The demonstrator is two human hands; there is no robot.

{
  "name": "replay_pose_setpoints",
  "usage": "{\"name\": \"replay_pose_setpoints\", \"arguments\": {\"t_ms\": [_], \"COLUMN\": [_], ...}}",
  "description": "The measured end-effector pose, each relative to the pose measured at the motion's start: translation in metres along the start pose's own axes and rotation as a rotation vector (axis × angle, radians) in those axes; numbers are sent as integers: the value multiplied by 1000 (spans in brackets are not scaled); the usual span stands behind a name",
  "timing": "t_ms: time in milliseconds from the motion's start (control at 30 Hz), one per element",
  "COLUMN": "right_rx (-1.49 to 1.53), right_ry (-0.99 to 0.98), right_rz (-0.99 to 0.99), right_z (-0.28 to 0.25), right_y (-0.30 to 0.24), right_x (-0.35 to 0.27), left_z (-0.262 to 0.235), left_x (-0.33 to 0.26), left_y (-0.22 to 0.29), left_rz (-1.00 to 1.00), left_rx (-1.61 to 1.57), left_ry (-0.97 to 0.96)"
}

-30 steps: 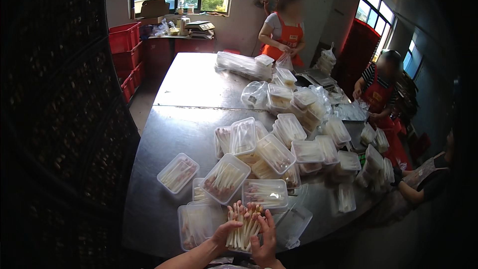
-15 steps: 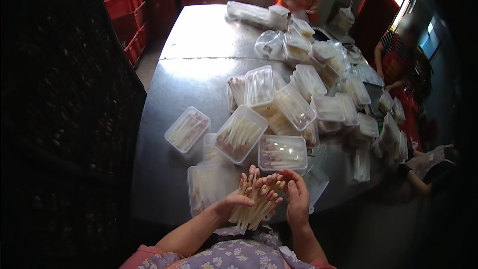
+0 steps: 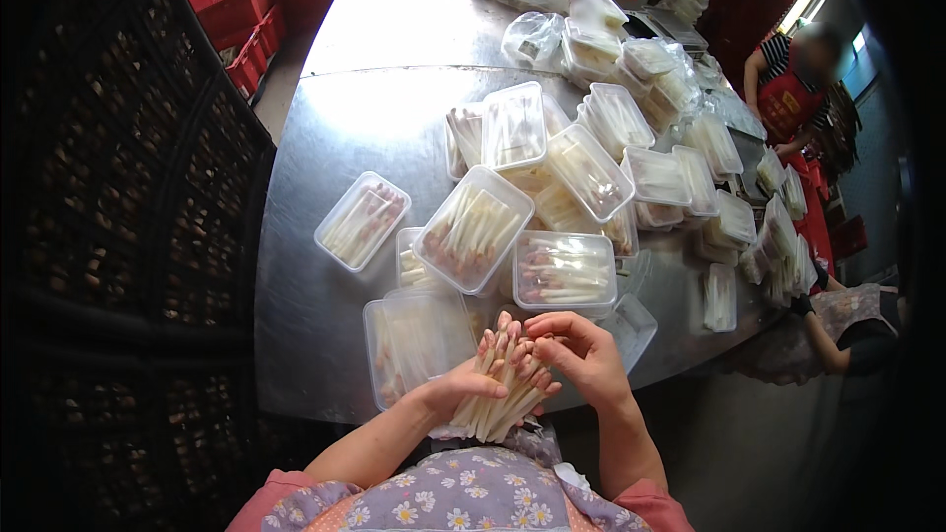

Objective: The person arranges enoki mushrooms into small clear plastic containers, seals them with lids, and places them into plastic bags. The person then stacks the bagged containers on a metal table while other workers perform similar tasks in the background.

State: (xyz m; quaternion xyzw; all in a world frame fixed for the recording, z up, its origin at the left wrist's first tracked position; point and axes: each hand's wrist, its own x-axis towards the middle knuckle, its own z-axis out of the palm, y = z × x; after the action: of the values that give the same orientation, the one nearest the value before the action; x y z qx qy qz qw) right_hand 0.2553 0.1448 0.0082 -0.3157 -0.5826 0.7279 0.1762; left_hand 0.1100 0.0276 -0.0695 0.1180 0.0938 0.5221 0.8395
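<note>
The left hand (image 3: 461,386) is closed around a bundle of pale stalks (image 3: 506,396), with its thumb laid across them. The stalks' long axis runs away from the body, pinkish tips beyond the left hand and pale ends nearer the apron (image 3: 463,493). The right hand (image 3: 583,355) is just beside the tips, fingers bent and narrow; whether it pinches one, I cannot tell. Beyond both hands, filled plastic tubs (image 3: 473,229) crowd the metal bench (image 3: 296,335). Far left of the left hand stand black crates (image 3: 128,108); well beyond the right hand, a co-worker (image 3: 791,103).
</note>
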Motion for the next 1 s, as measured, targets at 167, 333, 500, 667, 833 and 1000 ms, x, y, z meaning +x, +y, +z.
{"name": "replay_pose_setpoints", "arguments": {"t_ms": [167, 333, 500, 667, 833, 1000], "right_rx": [-43, -49, 57, -124, -321, -151], "right_ry": [41, 146, 242, 182, 226, 230], "right_rz": [-1, -15, -30, -9, -170, -75], "right_z": [1, -3, 1, 3, 2, 0], "right_y": [10, 25, 29, 21, 39, 40], "right_x": [1, 0, -2, -9, -6, -6], "left_z": [10, 11, 13, 13, 15, 15], "left_x": [0, 0, 6, 7, 8, 9], "left_y": [5, 3, 3, 0, -2, -5], "left_rz": [6, -38, -44, -22, -20, -22], "left_rx": [49, 97, 140, 223, 259, 203], "left_ry": [96, 154, 164, 232, 268, 273]}}
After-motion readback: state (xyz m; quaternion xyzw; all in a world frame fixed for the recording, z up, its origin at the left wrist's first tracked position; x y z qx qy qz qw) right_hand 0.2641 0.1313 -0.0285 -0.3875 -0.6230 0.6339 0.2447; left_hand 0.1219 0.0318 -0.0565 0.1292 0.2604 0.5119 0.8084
